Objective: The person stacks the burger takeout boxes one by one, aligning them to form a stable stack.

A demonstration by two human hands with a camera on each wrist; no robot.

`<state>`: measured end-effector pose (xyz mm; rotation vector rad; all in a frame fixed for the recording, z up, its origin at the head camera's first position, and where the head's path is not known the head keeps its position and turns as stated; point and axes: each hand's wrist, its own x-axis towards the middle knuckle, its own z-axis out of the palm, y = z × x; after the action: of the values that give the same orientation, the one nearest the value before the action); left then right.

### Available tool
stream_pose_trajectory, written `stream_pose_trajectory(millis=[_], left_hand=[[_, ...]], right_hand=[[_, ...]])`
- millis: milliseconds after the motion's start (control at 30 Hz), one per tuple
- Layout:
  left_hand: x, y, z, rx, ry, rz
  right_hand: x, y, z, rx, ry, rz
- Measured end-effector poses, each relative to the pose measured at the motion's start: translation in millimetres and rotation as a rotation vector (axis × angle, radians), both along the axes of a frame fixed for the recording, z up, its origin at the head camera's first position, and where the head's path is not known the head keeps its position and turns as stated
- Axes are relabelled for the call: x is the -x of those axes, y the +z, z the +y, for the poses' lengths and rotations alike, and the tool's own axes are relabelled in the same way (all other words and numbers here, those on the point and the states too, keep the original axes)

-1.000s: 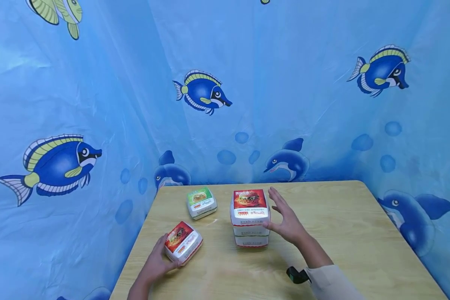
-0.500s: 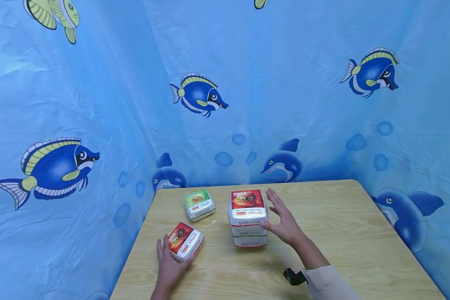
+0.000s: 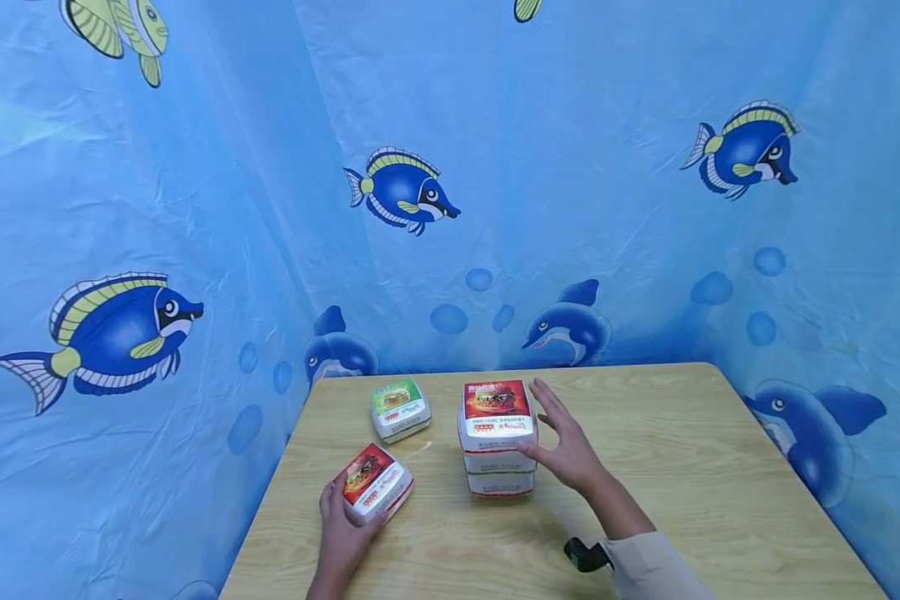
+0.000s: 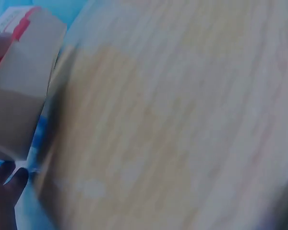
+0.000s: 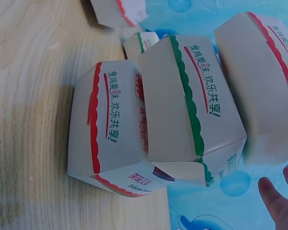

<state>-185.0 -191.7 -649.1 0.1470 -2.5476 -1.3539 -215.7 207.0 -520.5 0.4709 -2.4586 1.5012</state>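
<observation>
My left hand (image 3: 342, 537) holds a red-topped burger box (image 3: 375, 483), thumb along its front and fingers at its left side. In the left wrist view that box (image 4: 26, 81) appears at the left edge, between thumb and fingers. Three burger boxes stand stacked mid-table: a red-trimmed bottom one (image 5: 113, 120), a green-trimmed middle one (image 5: 197, 105) and a red-topped upper one (image 3: 497, 408). My right hand (image 3: 570, 454) is at the stack's right side, fingers spread, thumb near the upper box's front corner; whether it touches is unclear.
A green-topped burger box (image 3: 400, 408) sits at the back left of the wooden table (image 3: 660, 450). Blue sheeting (image 3: 570, 167) printed with fish and dolphins hangs behind and at the sides. A small black device (image 3: 587, 554) is by the right sleeve.
My left hand has swung to the right around the front of its box, and the box has shifted slightly right. My right hand stays by the stack.
</observation>
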Motion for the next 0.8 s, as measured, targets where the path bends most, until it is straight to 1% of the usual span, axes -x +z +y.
stream_pose_trajectory(millis=[100, 233, 333, 467, 567, 667, 733, 800], left_hand=[[-0.5, 6.3, 0, -0.049, -0.045, 0.012], [1.4, 20.9, 1, -0.079, -0.1, 0.008], [3.8, 38.3, 4, -0.078, -0.133, 0.023], [9.8, 65.7, 10, -0.058, -0.176, 0.053], [17.8, 86.8, 13, -0.042, -0.201, 0.07], [26.7, 107.3, 16, -0.047, -0.224, 0.11], [31.7, 117.8, 18, -0.058, -0.24, 0.135], [34.2, 124.7, 19, -0.058, -0.251, 0.14]], right_hand=[[0.6, -0.7, -1, -0.005, 0.001, 0.009], [1.1, -3.5, -1, -0.011, -0.002, 0.001], [0.8, -6.4, 0, -0.022, -0.008, -0.019], [1.7, -9.5, 2, -0.033, -0.015, -0.031], [2.6, -10.0, 2, -0.041, -0.015, -0.028], [2.7, -9.4, 3, -0.046, -0.018, -0.03], [2.4, -8.8, 3, -0.044, -0.019, -0.033], [1.9, -8.3, 3, -0.044, -0.018, -0.039]])
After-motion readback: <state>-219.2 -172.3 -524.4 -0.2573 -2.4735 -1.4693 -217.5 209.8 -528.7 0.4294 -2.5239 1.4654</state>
